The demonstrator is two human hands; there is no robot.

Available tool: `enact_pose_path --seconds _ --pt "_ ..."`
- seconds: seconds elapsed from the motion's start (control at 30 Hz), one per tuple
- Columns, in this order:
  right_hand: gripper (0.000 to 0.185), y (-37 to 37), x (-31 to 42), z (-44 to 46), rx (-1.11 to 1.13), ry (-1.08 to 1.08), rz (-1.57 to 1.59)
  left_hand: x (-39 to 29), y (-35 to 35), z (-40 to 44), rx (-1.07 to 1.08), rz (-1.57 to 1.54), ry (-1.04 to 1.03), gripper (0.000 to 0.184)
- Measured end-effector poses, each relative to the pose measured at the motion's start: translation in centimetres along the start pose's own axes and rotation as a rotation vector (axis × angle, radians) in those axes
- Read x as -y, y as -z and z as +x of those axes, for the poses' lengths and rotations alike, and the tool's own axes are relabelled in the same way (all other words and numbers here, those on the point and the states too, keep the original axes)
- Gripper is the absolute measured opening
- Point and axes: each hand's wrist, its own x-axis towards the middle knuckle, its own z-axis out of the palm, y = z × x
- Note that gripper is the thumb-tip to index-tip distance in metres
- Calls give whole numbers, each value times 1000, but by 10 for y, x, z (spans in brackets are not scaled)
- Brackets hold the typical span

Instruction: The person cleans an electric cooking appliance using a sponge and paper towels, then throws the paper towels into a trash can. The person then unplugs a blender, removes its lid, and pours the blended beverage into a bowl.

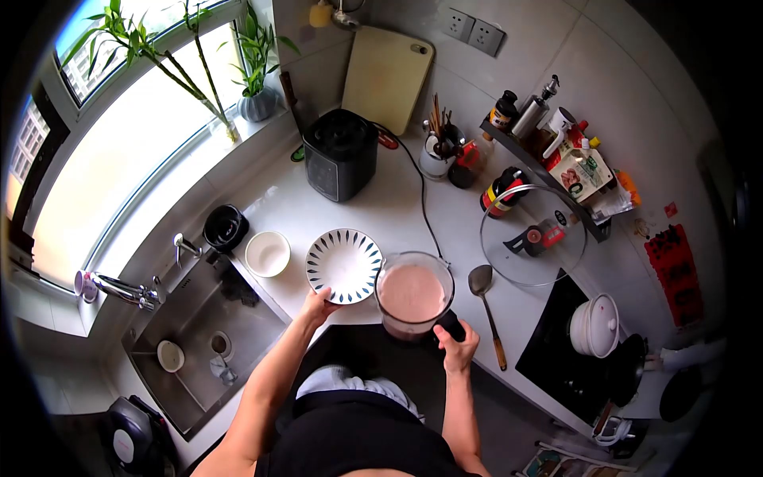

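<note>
My left hand [319,305] grips the near rim of a white bowl with a blue leaf pattern [344,266], thumb over the edge. Just right of it is a clear blender jug [415,294] filled with a pinkish-brown liquid. My right hand [458,347] is closed round the jug's black handle [451,325]. Jug and bowl are side by side, their rims close together at the counter's front edge. A plain white bowl [268,254] stands left of the patterned one. To the right lies a metal spoon with a wooden handle [487,310].
Behind the bowls stands a black blender base [342,155] with its cord across the counter. A sink [179,334] is at left, beside a round black part [226,228]. At right are a glass lid [534,235], a stove [556,358] with a white pot [594,326], and a condiment rack [548,175].
</note>
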Motion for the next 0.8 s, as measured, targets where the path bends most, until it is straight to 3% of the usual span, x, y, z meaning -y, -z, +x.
enact_pose_path --seconds 0.1,0.33,0.63,0.7,0.73,0.8 --pt "29 29 -7 -31 20 49 -88 22 -2 -17 -38 -1 27 40" --pt "33 57 -3 -88 53 -101 -161 50 3 -48 56 111 41 32" --pt "29 37 -20 -100 30 -69 -186 42 0 -64 63 103 103 35" --pt "32 29 -15 -99 32 -91 -202 39 4 -62 106 67 149 43" --pt "32 25 -14 -97 35 -104 -213 39 8 -58 189 -3 181 64" --pt "32 18 -14 -90 50 -99 -240 42 14 -53 208 15 153 63"
